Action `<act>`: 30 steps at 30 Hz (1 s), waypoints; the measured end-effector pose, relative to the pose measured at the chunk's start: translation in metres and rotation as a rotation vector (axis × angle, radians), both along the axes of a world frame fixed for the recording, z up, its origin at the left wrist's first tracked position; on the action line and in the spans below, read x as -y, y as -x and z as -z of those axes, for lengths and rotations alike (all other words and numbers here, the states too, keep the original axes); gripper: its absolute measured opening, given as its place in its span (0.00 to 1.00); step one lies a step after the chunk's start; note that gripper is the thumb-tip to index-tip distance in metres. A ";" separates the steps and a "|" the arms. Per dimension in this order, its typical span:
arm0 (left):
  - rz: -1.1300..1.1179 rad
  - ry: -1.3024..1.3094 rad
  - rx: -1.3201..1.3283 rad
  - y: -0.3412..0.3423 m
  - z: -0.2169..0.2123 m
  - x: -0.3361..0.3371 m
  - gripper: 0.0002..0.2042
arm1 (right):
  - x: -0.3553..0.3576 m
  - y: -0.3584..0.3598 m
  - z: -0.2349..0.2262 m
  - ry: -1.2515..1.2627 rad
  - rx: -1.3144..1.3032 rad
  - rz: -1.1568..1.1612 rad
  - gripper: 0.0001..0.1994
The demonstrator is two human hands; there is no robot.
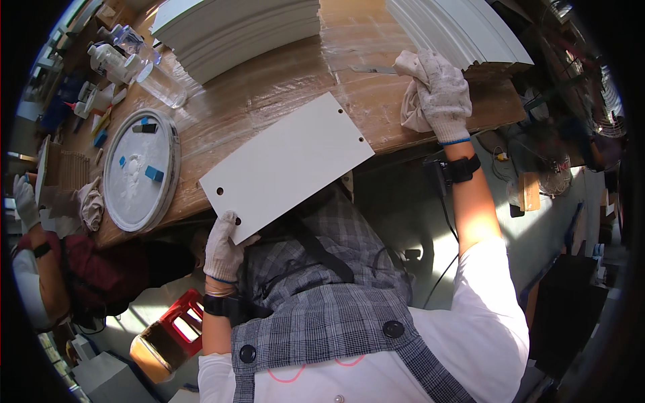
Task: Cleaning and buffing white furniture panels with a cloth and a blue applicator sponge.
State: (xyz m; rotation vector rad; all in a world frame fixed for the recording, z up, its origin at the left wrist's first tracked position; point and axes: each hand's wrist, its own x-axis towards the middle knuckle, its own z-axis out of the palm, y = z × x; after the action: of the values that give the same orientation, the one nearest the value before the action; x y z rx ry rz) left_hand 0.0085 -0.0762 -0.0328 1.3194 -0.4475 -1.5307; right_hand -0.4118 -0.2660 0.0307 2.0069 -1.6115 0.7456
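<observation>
My left hand (222, 254), in a white knit glove, grips the near left corner of a white rectangular panel (289, 164). The panel lies slanted over the table edge, with holes near its two short ends. Also gloved, my right hand (447, 97) is closed on a crumpled off-white cloth (415, 111) at the table's right side. A thin metal blade-like tool (371, 69) rests on the table just left of that hand. The palm-side fingers of my right hand are partly hidden by the cloth.
White panels stand in a tall stack (235, 40) at the back, with another stack (463, 30) at back right. On the left are a round white lid (144, 201) with blue blocks and white powder, and clear bottles (161, 84). Another person (94, 275) works at far left; a red stool (181, 322) stands below.
</observation>
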 end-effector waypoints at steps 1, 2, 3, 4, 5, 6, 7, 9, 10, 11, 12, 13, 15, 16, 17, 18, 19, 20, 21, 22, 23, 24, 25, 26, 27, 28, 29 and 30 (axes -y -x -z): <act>0.002 -0.011 -0.022 0.002 -0.003 0.003 0.15 | 0.004 0.002 -0.001 -0.092 0.036 0.035 0.28; -0.009 -0.023 -0.040 0.003 -0.005 0.004 0.16 | 0.008 -0.002 -0.003 -0.092 0.043 0.018 0.28; -0.025 -0.022 -0.034 0.002 -0.004 0.005 0.16 | 0.009 -0.007 -0.007 -0.135 -0.097 0.072 0.27; -0.043 -0.013 -0.066 0.002 0.000 0.007 0.16 | 0.009 -0.011 -0.008 -0.176 -0.238 0.126 0.28; -0.064 -0.003 -0.099 0.000 0.003 0.008 0.17 | 0.009 -0.017 -0.006 -0.302 -0.223 0.166 0.30; -0.081 0.000 -0.093 -0.001 0.006 0.009 0.17 | 0.008 -0.021 -0.006 -0.298 -0.220 0.148 0.30; -0.104 0.010 -0.113 -0.002 0.008 0.009 0.18 | 0.007 -0.023 -0.006 -0.276 -0.191 0.070 0.30; -0.160 0.014 -0.165 0.002 -0.002 0.007 0.16 | 0.002 -0.042 -0.008 -0.193 -0.085 -0.103 0.27; -0.194 0.012 -0.159 0.002 0.001 0.009 0.16 | -0.003 -0.049 -0.017 -0.196 -0.083 -0.137 0.27; -0.187 0.020 -0.169 -0.001 0.003 0.006 0.16 | -0.007 -0.060 -0.030 -0.333 -0.021 -0.229 0.25; -0.170 0.028 -0.178 -0.003 0.002 0.007 0.16 | -0.013 -0.067 -0.036 -0.471 0.037 -0.311 0.23; -0.166 0.034 -0.190 -0.001 0.000 0.010 0.16 | -0.015 -0.068 -0.023 -0.538 0.181 -0.328 0.22; -0.150 0.042 -0.218 -0.002 0.004 0.010 0.14 | -0.017 -0.070 -0.005 -0.738 0.395 -0.357 0.22; -0.126 0.047 -0.224 -0.002 0.003 0.010 0.14 | -0.018 -0.075 -0.007 -0.882 0.452 -0.351 0.23; -0.069 0.054 -0.178 0.001 -0.003 0.012 0.15 | -0.017 -0.079 -0.004 -0.930 0.486 -0.390 0.24; -0.012 0.059 -0.132 0.002 -0.009 0.012 0.15 | -0.015 -0.083 0.001 -0.977 0.518 -0.427 0.25; -0.014 0.069 -0.105 0.000 -0.005 0.009 0.17 | -0.014 -0.088 0.004 -0.981 0.510 -0.452 0.25; -0.031 0.077 -0.106 0.000 -0.006 0.007 0.17 | -0.012 -0.090 0.004 -0.991 0.504 -0.417 0.26; -0.024 0.121 -0.128 0.000 -0.008 0.005 0.18 | -0.011 -0.092 0.004 -0.999 0.498 -0.380 0.27; -0.017 0.166 -0.150 0.000 -0.010 0.002 0.20 | -0.009 -0.092 0.006 -0.996 0.487 -0.393 0.27; -0.028 0.175 -0.152 0.002 -0.016 -0.002 0.20 | -0.008 -0.091 0.009 -1.026 0.557 -0.453 0.26; -0.037 0.205 -0.117 0.005 -0.026 -0.008 0.20 | -0.008 -0.089 0.008 -1.051 0.627 -0.517 0.25; -0.046 0.234 -0.083 0.006 -0.035 -0.012 0.20 | -0.008 -0.084 0.002 -1.248 0.764 -0.515 0.22; -0.066 0.242 -0.078 0.003 -0.041 -0.016 0.20 | -0.013 -0.087 -0.008 -1.250 0.751 -0.536 0.22; -0.046 0.217 0.098 -0.001 -0.045 -0.018 0.20 | -0.021 -0.090 -0.021 -1.186 0.831 -0.512 0.20; -0.025 0.187 0.273 -0.004 -0.051 -0.020 0.20 | -0.026 -0.092 -0.027 -1.121 0.912 -0.487 0.17; 0.031 0.167 0.454 -0.006 -0.058 -0.014 0.15 | -0.029 -0.086 -0.026 -0.977 0.879 -0.487 0.15; 0.055 0.260 0.631 -0.007 -0.066 -0.011 0.14 | -0.029 -0.090 -0.030 -0.984 0.876 -0.495 0.15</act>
State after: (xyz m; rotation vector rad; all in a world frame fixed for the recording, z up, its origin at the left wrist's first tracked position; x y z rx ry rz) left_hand 0.0153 -0.0656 0.0331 1.5712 -1.0478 -1.0252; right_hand -0.3221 -0.2369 0.0609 3.1291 -2.2653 1.3156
